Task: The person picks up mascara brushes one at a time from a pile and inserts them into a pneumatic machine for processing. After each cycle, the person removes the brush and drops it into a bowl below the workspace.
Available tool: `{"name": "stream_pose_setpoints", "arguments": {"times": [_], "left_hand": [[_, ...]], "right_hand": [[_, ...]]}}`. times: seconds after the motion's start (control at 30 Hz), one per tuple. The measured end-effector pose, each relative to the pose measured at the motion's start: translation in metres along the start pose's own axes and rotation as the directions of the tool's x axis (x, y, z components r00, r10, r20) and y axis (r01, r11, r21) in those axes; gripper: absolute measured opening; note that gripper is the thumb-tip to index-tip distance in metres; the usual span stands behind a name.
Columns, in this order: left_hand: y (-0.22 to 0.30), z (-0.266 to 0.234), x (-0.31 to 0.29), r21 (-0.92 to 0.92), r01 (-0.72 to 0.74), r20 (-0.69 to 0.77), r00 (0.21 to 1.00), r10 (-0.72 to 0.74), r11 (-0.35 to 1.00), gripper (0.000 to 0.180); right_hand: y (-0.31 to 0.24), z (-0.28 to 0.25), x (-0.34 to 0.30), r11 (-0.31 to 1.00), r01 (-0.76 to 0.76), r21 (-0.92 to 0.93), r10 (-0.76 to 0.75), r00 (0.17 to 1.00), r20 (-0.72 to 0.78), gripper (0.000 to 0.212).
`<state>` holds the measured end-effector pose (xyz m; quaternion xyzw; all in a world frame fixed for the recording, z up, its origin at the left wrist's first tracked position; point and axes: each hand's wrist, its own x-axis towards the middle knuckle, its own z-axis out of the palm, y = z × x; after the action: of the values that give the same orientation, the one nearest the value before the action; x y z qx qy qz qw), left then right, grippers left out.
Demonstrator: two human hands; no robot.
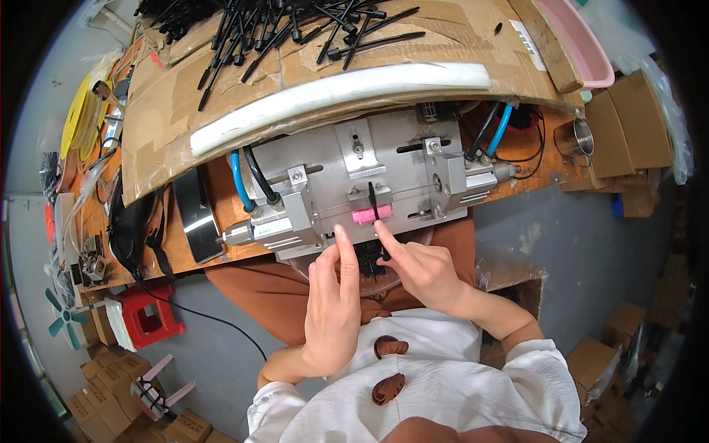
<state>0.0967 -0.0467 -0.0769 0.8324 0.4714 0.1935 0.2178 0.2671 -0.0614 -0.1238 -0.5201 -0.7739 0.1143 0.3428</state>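
Probably aligning black rod [372, 193] with pink block [362, 216]; left hand [331, 306] open, can't tell if right hand [427, 275] grips, next needs steadiness.

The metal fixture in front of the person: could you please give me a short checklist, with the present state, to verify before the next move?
1. Pink piece sits on the metal fixture, near the middle of its front edge: ok.
2. Black stick lies across the pink piece: ok.
3. Pink piece firmly seated: cannot tell.
4. Right hand clear of the workpiece: cannot tell; the index fingertip is right beside it, contact unclear.
5. Left hand free: ok, open, nothing visible in it.
6. Blue hoses tightly fitted at both sides: cannot tell.
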Motion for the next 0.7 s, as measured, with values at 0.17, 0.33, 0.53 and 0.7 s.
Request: {"name": "stream_pose_setpoints", "arguments": {"times": [0.17,0.33,0.53,0.7], "left_hand": [[-0.004,-0.005,0.002,-0.034,-0.018,-0.006,1.0,0.017,0.999,0.073],[-0.02,-0.041,0.063,0.048,-0.117,-0.237,0.963,0.125,0.992,0.067],[-0.068,-0.091,0.232,0.337,-0.464,-0.188,0.82,0.541,0.819,0.033],[-0.071,-0.116,0.235,0.165,-0.371,0.124,0.927,0.354,0.914,0.022]], "right_hand": [[-0.001,0.006,0.004,0.998,-0.052,0.045,0.052,0.999,-0.009,0.068],[-0.008,-0.032,0.023,0.997,-0.057,-0.05,0.063,0.99,0.129,0.071],[0.029,-0.081,0.179,0.754,0.266,-0.601,-0.426,0.894,-0.14,0.035],[0.069,-0.107,0.26,0.824,0.403,-0.398,-0.225,0.878,0.422,0.018]]}}
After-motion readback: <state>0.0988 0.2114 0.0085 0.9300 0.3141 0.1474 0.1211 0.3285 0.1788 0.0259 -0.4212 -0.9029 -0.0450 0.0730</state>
